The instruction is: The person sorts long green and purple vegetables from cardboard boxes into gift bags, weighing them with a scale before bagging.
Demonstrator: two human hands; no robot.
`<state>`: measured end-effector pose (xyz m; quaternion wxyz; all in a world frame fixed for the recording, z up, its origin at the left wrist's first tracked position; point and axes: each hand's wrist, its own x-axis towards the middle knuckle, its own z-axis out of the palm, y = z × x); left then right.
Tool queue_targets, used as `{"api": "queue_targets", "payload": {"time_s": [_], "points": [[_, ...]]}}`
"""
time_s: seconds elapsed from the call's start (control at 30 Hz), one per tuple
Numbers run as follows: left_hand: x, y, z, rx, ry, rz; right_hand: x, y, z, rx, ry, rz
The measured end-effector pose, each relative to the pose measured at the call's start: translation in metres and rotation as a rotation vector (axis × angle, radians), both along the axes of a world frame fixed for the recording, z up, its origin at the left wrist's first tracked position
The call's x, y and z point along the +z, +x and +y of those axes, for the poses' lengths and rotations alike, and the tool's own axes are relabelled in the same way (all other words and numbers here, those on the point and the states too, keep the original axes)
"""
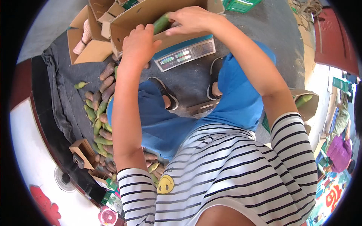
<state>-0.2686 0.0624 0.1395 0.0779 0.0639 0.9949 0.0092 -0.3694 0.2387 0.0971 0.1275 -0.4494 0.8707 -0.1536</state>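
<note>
A long green fruit, possibly a mango, lies between my hands at the open cardboard box. My right hand has its fingertips on the fruit's upper end, with the thumb held lower; something brownish shows between them. At the fruit's other end is my left hand, its back toward me, fingers bent over the box's near side and thumb apart. Whether its fingertips touch the fruit cannot be made out. Under the box stands a digital scale with its display facing me.
Many green and reddish-brown fruits lie on the dark floor sheet at my left. A smaller open carton holds a pinkish wrapped item. Another carton with green fruit stands at my right. A person in purple is farther right.
</note>
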Motion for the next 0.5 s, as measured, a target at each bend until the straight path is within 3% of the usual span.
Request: {"api": "queue_targets", "payload": {"time_s": [0.27,0.5], "points": [[-0.013,-0.013,0.006,-0.036,-0.026,-0.096,0.013,-0.007,-0.004,-0.106,-0.158,0.222],[-0.026,-0.019,-0.002,-0.085,-0.021,-0.129,0.015,-0.038,-0.008,-0.180,-0.181,0.269]]}}
